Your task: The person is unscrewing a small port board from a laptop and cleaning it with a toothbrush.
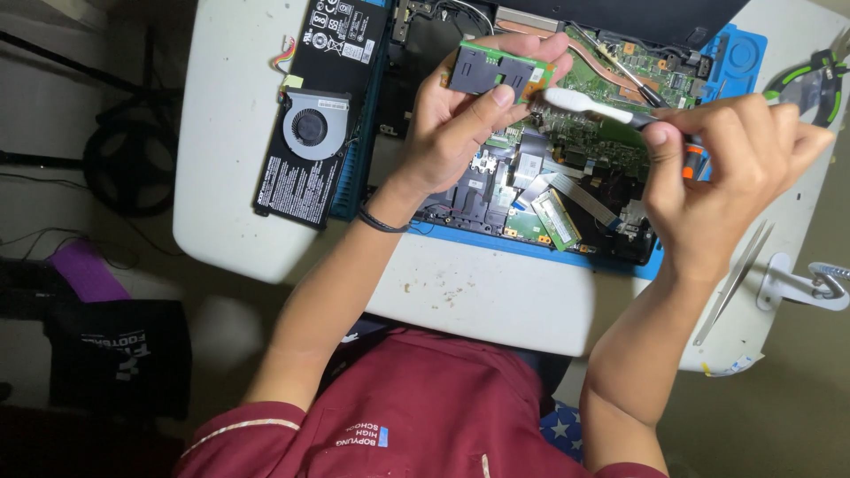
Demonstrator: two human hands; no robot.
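Near the top centre of the frame, one opened laptop [567,177] is lying on a blue mat [744,53], with one black battery [323,106] and one round fan [312,127] sitting at upper left. The left hand [452,124] is pinching one small green circuit board [496,71], its long axis running left to right. The right hand [735,168] is closing around one white-tipped tool [589,104], pointing left at the board's edge.
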